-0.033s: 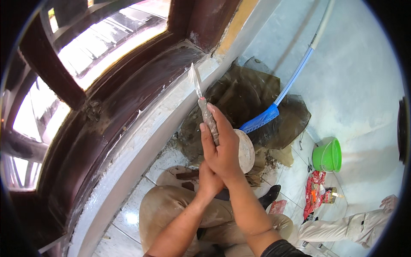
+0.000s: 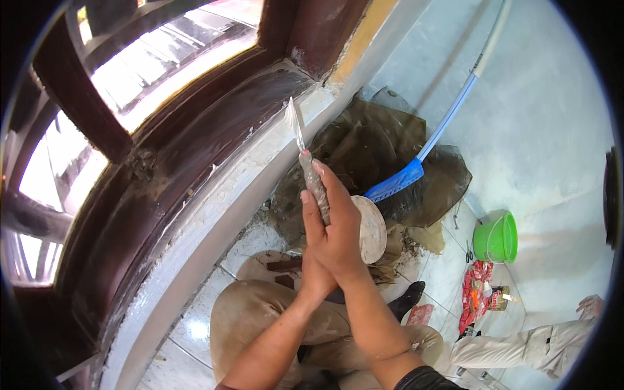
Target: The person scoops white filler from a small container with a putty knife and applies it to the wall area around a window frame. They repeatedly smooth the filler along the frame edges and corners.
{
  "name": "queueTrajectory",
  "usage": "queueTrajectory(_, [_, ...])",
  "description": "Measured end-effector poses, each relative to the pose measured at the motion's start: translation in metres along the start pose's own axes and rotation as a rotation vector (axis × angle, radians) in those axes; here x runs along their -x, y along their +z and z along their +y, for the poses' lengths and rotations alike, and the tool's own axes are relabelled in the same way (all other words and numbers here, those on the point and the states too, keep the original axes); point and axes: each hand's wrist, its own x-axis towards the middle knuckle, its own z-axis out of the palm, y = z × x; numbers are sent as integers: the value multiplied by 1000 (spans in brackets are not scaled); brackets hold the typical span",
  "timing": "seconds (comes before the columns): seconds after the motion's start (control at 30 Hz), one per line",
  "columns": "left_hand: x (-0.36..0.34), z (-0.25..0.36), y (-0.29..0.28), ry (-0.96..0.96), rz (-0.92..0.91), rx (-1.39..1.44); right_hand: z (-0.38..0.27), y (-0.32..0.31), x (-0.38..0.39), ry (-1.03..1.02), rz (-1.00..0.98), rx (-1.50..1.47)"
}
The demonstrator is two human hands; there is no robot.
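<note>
My right hand (image 2: 335, 227) grips the grey, paste-smeared handle of a putty knife (image 2: 314, 195), thumb on one side and forefinger stretched along the other. The knife's narrow blade, coated in white paste, points up and away over the white ledge (image 2: 260, 146) under the window frame; whether it touches cannot be told. My left hand (image 2: 316, 273) lies beneath my right wrist, its fingers hidden behind it. Just right of my right hand shows a round, white-smeared disc or container (image 2: 372, 231), partly covered by that hand; what holds it up is not visible.
A dark window frame (image 2: 221, 120) curves along the left. Brown plastic sheeting (image 2: 364, 140) lies in the corner under a blue broom (image 2: 400, 181) leaning on the wall. A green bucket (image 2: 496, 239), red packaging (image 2: 474, 299) and a can (image 2: 498, 298) stand right, near another person's leg (image 2: 520, 344).
The putty knife's handle and my right hand have shifted very slightly left. My left hand stays beneath my right wrist.
</note>
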Motion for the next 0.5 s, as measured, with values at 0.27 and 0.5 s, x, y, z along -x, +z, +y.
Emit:
queueTrajectory(0.27, [-1,5,-2,-259,-10,215,-77,27,25,-36,-23,107])
queueTrajectory(0.5, [-9,9,-2,-175,-38,214,-143,37,64,168,-144,-82])
